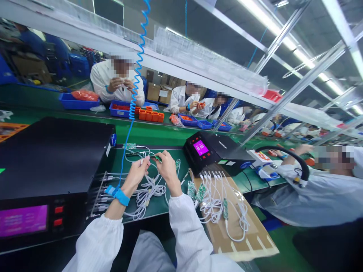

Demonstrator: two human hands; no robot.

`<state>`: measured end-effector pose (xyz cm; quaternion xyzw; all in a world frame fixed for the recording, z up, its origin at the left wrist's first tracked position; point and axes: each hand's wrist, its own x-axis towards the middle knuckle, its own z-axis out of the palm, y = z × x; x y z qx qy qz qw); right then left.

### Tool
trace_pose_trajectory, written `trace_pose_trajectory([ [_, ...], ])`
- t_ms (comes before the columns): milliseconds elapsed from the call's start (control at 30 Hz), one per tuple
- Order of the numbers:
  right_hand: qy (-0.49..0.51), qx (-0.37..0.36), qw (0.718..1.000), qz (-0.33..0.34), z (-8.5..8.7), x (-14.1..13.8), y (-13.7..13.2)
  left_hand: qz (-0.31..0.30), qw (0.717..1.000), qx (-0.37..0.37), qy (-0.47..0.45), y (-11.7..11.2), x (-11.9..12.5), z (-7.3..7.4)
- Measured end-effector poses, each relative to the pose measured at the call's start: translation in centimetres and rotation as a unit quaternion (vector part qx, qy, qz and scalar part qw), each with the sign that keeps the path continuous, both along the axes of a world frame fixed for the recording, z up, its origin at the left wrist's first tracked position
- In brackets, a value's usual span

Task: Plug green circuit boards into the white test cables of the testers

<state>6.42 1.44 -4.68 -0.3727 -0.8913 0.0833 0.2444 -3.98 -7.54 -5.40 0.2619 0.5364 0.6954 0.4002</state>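
Over the green bench my left hand (pixel 138 172) is closed in a pinch on the end of a white cable. My right hand (pixel 168 169) grips a small green circuit board (pixel 157 158) by its edge, close to the left fingertips. Whether cable and board are joined is hidden by the fingers. Below both hands lies a tangle of white cables (pixel 147 190). Another circuit board (pixel 130 146) rests just beyond them, with a cable plugged in. A blue wrist strap (pixel 118 194) with a coiled blue cord circles my left wrist.
A large black tester (pixel 56 151) with cable sockets stands left; a smaller black tester (pixel 212 149) stands right. Cabled circuit boards (pixel 200 192) lie on a brown cardboard sheet (pixel 241 234). Co-workers sit opposite behind blue bins (pixel 120 110); another person (pixel 320 189) sits at right.
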Motion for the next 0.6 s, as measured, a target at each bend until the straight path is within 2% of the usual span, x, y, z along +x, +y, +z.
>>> trace_pose_trajectory([
  [67, 0.009, -0.021, 1.0, -0.008, -0.3, -0.1, 0.9, 0.002, 1.0, -0.002, 0.021, -0.3, 0.3, -0.2],
  [200, 0.071, -0.033, 0.991, -0.111, 0.0, 0.3, 2.8, -0.037, 0.997, -0.01, 0.062, -1.3, 1.1, -0.8],
  [233, 0.093, -0.04, 0.988, -0.119, 0.2, 0.4, 3.0, -0.035, 0.997, -0.006, 0.063, -1.3, 1.2, -1.0],
  [367, 0.211, -0.065, 0.975, -0.018, 1.2, 0.9, 1.6, 0.027, 0.998, 0.013, 0.05, -0.3, 1.2, -1.3],
  [467, 0.294, -0.076, 0.952, 0.035, 2.3, 1.0, -0.2, 0.01, 0.994, 0.046, 0.1, 0.9, 1.7, -1.4],
  [600, 0.321, -0.116, 0.938, 0.061, 3.9, 1.1, -0.5, -0.011, 0.982, 0.098, 0.159, 1.3, 2.8, -1.2],
])
